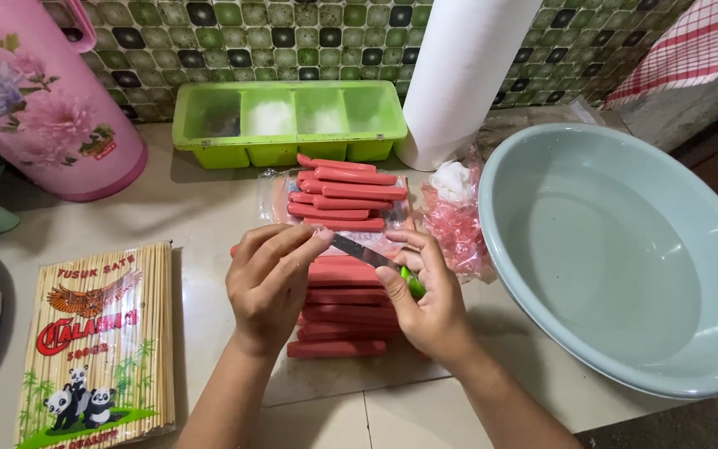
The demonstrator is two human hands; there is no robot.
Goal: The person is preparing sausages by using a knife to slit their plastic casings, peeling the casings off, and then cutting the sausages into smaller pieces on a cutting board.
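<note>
The right hand [434,303] is clamped on a green-handled knife [367,256]; the left hand [272,278] pinches together at its blade tip, above red sausages [346,303] mid-counter [209,224]. Fingertips that close to the edge could get nicked if the blade slips.

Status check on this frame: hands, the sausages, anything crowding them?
Right hand grips green-handled knife. Left hand pinches at blade tip. Red sausages lined up beneath, more in open pack. Basin close right, skewer pack left.
</note>
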